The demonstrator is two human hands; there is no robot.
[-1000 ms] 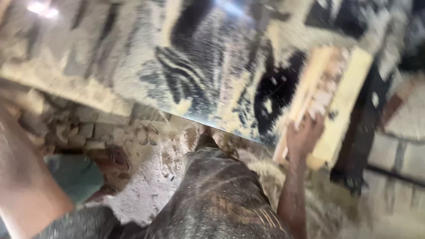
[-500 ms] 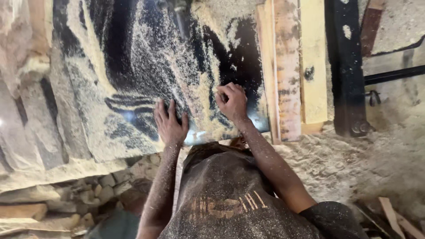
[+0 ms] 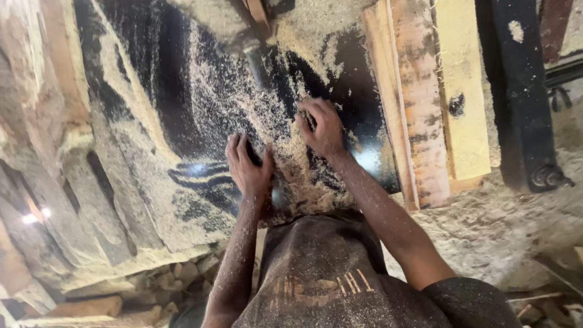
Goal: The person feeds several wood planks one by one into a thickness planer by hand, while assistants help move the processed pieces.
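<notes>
A shiny black table top (image 3: 176, 79) is covered with streaks of pale sawdust (image 3: 218, 103). My left hand (image 3: 248, 167) lies flat on it, fingers together, pressing into the dust near the front edge. My right hand (image 3: 322, 127) rests a little farther in, fingers curled over a small heap of sawdust. Neither hand holds a tool. Both forearms are dusted with sawdust.
Rough wooden planks (image 3: 419, 97) lie along the right side of the top, next to a black metal bar (image 3: 516, 91). Wood offcuts and rubble (image 3: 152, 285) litter the dusty floor at lower left. More sawdust coats the ground (image 3: 504, 225) at right.
A second ago my right hand was at the plank on the right. Both hands have since come onto the black top; the right hand has slid farther in through the sawdust.
</notes>
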